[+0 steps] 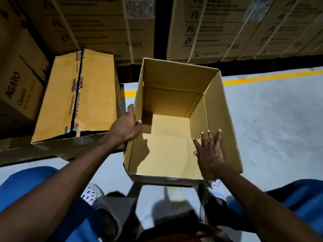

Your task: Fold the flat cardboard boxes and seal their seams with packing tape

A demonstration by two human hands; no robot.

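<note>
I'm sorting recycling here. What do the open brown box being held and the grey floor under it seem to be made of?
Open brown box: corrugated cardboard, matte and unprinted inside; fluting shows along its cut rim. The left hand grips that rim. Grey floor: probably sealed or painted concrete, smooth with a faint sheen and a painted yellow line.

An open box (185,119) stands on the floor (279,123) just ahead of the person's knees, its mouth facing up. The left hand (126,128) grips the top edge of its left wall; the right hand (209,151) lies flat against the inside of its right wall. To the left, just beside it, sits a taped box (76,95) on flat cardboard (52,151). Behind both rise stacked cartons (227,28). A floor line (269,76) runs behind the open box, to its right.
</note>
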